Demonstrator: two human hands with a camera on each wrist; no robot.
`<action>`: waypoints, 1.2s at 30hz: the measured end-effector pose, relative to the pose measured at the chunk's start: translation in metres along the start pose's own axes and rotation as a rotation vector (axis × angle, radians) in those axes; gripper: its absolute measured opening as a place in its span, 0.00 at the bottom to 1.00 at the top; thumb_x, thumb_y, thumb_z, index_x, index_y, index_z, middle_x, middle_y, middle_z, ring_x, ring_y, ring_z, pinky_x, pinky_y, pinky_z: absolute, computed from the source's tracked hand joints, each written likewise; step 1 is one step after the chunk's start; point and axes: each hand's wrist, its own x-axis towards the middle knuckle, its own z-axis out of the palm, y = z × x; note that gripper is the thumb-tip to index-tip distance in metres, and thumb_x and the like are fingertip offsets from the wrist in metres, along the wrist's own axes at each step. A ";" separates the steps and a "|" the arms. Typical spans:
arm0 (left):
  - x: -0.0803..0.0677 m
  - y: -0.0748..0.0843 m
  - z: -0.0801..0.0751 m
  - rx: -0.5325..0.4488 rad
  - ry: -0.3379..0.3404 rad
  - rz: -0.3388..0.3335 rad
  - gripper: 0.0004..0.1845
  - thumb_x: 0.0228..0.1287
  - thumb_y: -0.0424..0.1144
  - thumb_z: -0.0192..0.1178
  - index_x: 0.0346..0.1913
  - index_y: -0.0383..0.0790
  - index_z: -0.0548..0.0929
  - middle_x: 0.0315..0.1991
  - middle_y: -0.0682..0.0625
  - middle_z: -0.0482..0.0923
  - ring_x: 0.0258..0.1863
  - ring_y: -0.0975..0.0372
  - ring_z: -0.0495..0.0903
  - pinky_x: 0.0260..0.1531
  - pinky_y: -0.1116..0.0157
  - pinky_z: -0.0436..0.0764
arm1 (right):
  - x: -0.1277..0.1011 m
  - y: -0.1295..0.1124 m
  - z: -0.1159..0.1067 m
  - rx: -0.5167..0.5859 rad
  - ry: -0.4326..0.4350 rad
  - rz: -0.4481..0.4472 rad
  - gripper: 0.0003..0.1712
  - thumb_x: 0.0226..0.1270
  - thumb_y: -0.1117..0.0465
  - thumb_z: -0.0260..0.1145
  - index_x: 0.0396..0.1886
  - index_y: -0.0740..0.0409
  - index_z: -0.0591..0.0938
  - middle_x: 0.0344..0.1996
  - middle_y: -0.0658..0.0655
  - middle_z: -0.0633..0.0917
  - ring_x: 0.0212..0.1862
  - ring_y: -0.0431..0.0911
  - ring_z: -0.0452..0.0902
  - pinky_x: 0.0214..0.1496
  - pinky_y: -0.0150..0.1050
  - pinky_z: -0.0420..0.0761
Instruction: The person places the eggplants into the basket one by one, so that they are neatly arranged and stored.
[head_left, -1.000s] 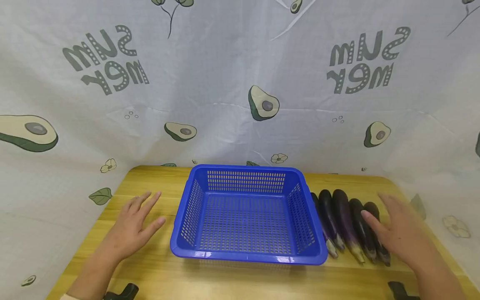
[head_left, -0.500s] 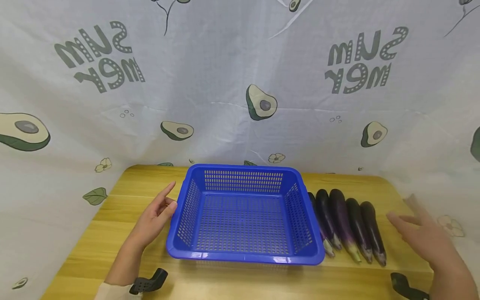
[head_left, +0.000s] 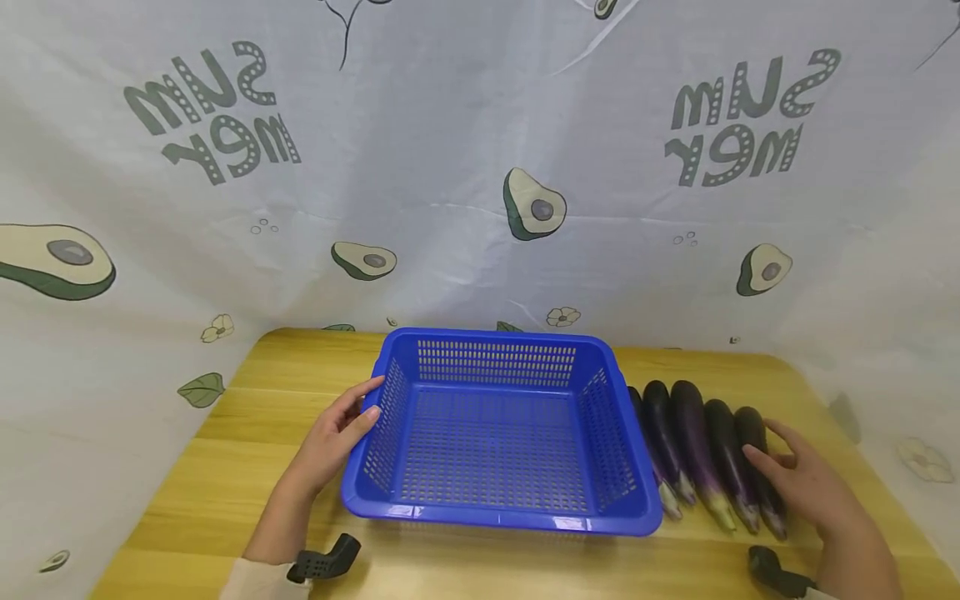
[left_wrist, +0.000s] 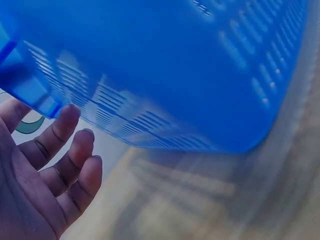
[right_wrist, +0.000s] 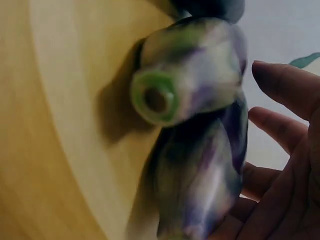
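Bringing left hand (head_left: 330,437) onto basket rim (head_left: 502,518), perhaps for steadying, and right hand (head_left: 810,483) back beside eggplants (head_left: 692,425), spreading both loosely.

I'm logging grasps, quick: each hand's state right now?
Left hand: open, at the blue rectangular plastic basket.
Right hand: open, at the long dark-purple eggplants.

We take this for a makeshift recording set: avocado-print cloth (head_left: 450,125) hangs behind and along both sides of a wood-grain table (head_left: 300,367), and the person wears black wrist gear (head_left: 322,565). Whether it stands in a home or workplace, we cannot tell.
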 end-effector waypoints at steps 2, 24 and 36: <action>0.000 -0.003 0.003 -0.029 -0.001 -0.002 0.26 0.78 0.40 0.52 0.76 0.43 0.67 0.57 0.30 0.74 0.46 0.55 0.81 0.43 0.64 0.87 | 0.002 0.003 0.002 -0.016 0.008 -0.006 0.49 0.82 0.40 0.46 0.79 0.71 0.39 0.64 0.90 0.63 0.59 0.83 0.69 0.49 0.70 0.76; -0.001 -0.007 0.005 -0.083 -0.002 -0.002 0.26 0.80 0.40 0.48 0.77 0.44 0.63 0.63 0.30 0.70 0.52 0.49 0.79 0.46 0.63 0.86 | -0.007 0.002 0.000 0.186 0.129 -0.040 0.49 0.82 0.53 0.51 0.77 0.76 0.31 0.61 0.95 0.61 0.44 0.65 0.87 0.36 0.37 0.86; -0.002 -0.006 0.006 -0.083 0.006 -0.004 0.26 0.79 0.40 0.48 0.77 0.45 0.63 0.64 0.30 0.70 0.53 0.47 0.78 0.46 0.62 0.86 | -0.016 -0.022 -0.012 0.253 0.161 -0.115 0.48 0.82 0.51 0.54 0.83 0.54 0.33 0.64 0.95 0.58 0.38 0.22 0.74 0.34 0.25 0.77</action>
